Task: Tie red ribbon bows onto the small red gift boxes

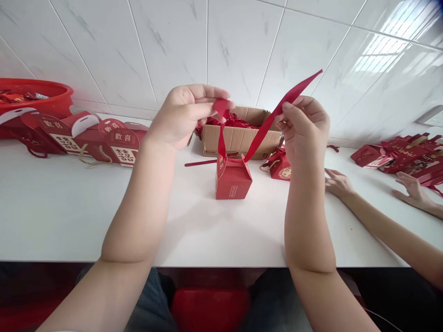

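Red ribbon [266,127]: we pinch one strand in our left hand [188,110] and the other in our right hand [307,123], raised well apart, seemingly to keep them untangled.
Small box [232,180]: upright on the tabletop [207,235], below and between our hands, perhaps centred for even reach; we cannot tell how the strands run inside.
Cardboard carton [238,139]: just behind, likely for handy access; its bottom is hidden.
Second box [281,169]: partly covered by our right wrist.
Co-worker's hands [339,183]: at right, forearms cut off.
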`<state>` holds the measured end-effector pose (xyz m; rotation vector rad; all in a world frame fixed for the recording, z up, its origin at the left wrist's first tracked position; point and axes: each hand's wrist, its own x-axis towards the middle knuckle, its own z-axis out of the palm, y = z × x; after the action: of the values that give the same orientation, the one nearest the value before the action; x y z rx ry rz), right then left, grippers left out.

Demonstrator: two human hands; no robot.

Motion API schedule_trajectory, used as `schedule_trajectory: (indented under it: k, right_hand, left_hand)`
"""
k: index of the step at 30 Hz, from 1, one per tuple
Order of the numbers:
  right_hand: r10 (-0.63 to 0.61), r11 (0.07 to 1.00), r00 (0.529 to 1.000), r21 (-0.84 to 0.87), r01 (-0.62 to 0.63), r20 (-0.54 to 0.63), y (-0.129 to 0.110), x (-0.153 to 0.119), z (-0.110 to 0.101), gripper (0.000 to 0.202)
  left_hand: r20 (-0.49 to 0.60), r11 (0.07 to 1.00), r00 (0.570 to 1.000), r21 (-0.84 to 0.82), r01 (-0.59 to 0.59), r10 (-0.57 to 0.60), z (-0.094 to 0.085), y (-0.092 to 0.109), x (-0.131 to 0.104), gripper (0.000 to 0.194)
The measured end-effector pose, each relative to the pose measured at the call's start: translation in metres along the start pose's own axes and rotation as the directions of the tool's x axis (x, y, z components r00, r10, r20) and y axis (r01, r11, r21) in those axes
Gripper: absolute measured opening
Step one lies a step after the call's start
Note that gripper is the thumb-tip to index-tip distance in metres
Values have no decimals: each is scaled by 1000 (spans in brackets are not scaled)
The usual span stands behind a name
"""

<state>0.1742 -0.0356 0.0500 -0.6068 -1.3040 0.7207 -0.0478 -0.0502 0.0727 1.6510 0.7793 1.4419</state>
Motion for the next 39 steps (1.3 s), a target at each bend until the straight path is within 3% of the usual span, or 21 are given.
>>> schedule_trajectory:
  k: [1, 5, 9, 15, 22, 30, 39]
  right_hand:
    - [2, 1000, 1000, 15, -2, -4, 2, -1, 3, 11]
    - [62, 997, 998, -50, -61, 11, 16, -1, 14, 17]
    - [173, 980, 984, -109, -167, 45, 27, -3, 23, 20]
    - [256, 964, 959, -101, -244, 122, 27, -11, 33, 24]
    - [160, 987, 974, -25, -158, 160, 30, -9, 32, 25]
    - [130, 990, 957, 14, -138, 260, 33, -8, 27, 27]
    - [128, 989, 944, 26, -143, 303, 31, -9, 28, 23]
  left_hand:
    - [-42, 1000, 999, 12, 7, -7, 4, -4, 2, 6]
    - [-190, 998, 981, 22, 51, -46, 13, -20, 9, 18]
    - [-251, 993, 962, 13, 117, -110, 15, -30, 13, 21]
    - [-202, 992, 971, -6, 128, -126, 15, -35, 11, 25]
    - [-122, 991, 986, -89, 101, -111, 19, -36, 9, 24]
    - [-53, 983, 998, -184, 31, -41, 20, -37, 11, 22]
    - [-97, 978, 995, -208, -21, 1, 26, -34, 9, 23]
